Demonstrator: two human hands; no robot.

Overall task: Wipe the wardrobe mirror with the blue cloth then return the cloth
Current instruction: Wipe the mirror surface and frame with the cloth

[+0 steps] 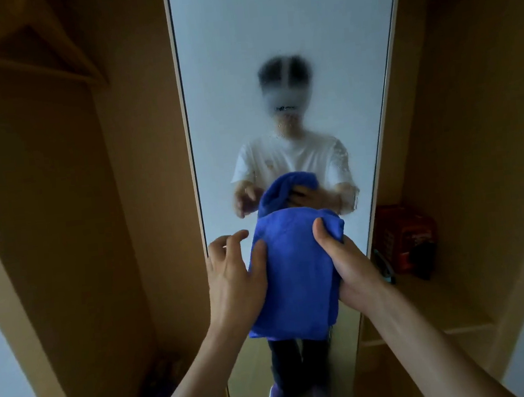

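A tall narrow wardrobe mirror [282, 34] stands straight ahead, its glass hazy and speckled with droplets around the middle. In front of its lower part I hold a folded blue cloth [294, 272]. My right hand [341, 254] grips the cloth's right edge, thumb on the front. My left hand [233, 272] is at the cloth's left edge with the thumb pressed on the fabric and the other fingers spread and loosely bent off it. The mirror reflects a person with the cloth and both hands.
Wooden wardrobe panels flank the mirror. A wooden hanger [30, 38] hangs at the upper left. On the right shelf [443, 302] stands a red and black box [404, 241]. Dark items lie on the wardrobe floor at the lower left [163, 380].
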